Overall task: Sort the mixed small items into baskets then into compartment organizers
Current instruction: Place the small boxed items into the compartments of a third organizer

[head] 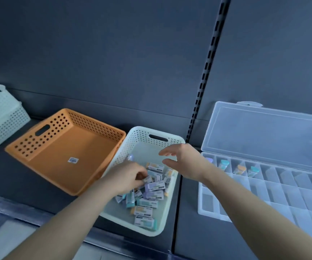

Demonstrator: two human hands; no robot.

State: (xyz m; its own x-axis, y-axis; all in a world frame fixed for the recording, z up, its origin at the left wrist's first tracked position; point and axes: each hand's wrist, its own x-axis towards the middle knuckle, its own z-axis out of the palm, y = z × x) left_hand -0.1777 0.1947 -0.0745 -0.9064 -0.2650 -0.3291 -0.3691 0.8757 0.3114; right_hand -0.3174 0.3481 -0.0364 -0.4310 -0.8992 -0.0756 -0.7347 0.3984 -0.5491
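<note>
Most small items (154,186) lie heaped in the white basket (121,152), the orange basket (61,152) holds none, and the clear organizer (260,186) has only four filled compartments, so I judge much sorting is left. The left hand (128,175) curls into the heap, whether holding one I cannot tell; the right hand (181,156) hovers wide above it.

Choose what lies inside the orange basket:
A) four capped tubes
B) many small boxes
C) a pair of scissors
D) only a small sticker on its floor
D: the orange basket shows a bare floor with only a small sticker on it; the small boxes lie in the white basket beside it.
</note>
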